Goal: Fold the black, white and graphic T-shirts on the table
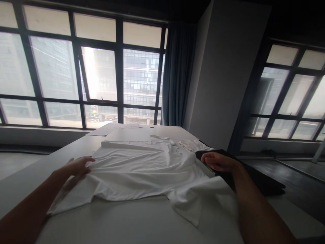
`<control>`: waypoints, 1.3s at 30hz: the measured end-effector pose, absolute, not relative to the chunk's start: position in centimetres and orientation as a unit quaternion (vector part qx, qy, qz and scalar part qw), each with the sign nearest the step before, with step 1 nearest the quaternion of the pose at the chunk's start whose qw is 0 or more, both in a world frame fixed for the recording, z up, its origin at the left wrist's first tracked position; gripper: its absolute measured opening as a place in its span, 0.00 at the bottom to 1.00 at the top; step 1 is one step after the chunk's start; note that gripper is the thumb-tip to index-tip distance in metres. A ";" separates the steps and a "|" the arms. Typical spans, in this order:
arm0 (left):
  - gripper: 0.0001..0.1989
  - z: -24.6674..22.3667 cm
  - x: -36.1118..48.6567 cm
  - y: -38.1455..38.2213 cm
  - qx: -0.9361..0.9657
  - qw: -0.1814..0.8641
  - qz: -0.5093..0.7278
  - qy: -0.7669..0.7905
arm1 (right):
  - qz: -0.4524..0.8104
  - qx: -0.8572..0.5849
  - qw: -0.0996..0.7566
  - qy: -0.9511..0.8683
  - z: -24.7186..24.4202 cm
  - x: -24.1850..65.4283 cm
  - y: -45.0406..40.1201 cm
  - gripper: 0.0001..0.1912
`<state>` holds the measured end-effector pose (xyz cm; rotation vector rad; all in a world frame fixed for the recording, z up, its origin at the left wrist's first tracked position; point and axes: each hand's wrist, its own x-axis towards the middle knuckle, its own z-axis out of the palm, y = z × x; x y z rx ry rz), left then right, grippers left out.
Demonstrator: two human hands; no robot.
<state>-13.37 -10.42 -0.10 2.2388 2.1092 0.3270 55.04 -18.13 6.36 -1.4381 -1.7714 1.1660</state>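
Note:
A white T-shirt (pixel 142 176) lies spread and wrinkled across the white table, its hem side to the left and one sleeve hanging toward me on the right. My left hand (pixel 80 166) is closed on the cloth at the shirt's left edge, pulling up creases there. Over by the right side of the shirt, my right hand (pixel 215 161) is held with its fingers curled. What those fingers hold, if anything, is hidden. Just under them shows a small yellowish edge (pixel 210 170), too little to name.
Black cloth (pixel 259 178) lies at the table's right side, under and behind my right hand. Beyond the shirt is a crumpled white cloth (pixel 193 145). Paper sheets (pixel 104 130) lie at the far left of the white table (pixel 109 223). Windows and a blue curtain (pixel 175 78) stand behind.

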 end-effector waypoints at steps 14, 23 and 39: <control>0.51 -1.2 -7.1 -11.5 0.787 0.094 -0.038 0.609 | 0.156 -0.634 0.073 -0.754 0.1 49.5 -12.4 0.45; 0.50 2.6 -5.0 -17.0 0.801 0.084 -0.084 0.587 | 0.138 -0.693 -0.151 -0.691 3.2 51.6 -13.5 0.45; 0.39 -2.7 -8.1 -4.8 0.759 0.040 0.036 0.649 | 0.104 -0.677 -0.045 -0.727 -0.2 45.8 -2.6 0.51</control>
